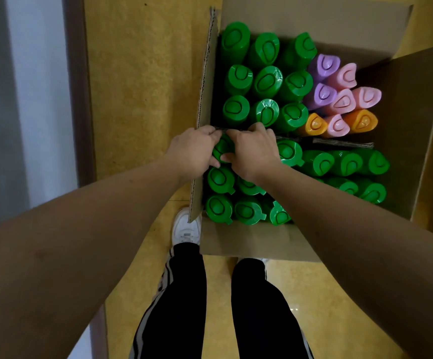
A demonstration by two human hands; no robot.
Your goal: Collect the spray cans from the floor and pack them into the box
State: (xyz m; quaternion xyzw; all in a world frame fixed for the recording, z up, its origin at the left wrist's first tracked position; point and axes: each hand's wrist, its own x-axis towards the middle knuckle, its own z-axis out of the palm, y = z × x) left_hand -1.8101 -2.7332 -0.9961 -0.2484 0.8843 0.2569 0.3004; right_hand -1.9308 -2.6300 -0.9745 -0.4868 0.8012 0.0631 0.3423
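Over on the left, a white shoe [185, 226] is tucked against the cardboard box [249, 242]. A green spray can [222, 149] is gripped by the left hand [193, 150], fingers curled round it. The can is stood upright in the box's near-left section, right by the divider [339, 143]. It's pinched from the other side by the right hand [254, 149], fingers bent. Pastel cans [339, 99] are packed further right.

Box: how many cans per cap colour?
Green cans: at least 21 in view; the right forearm hides part of the near compartment
Purple cans: 2
Pink cans: 4
Orange cans: 2
Total: at least 29 in view
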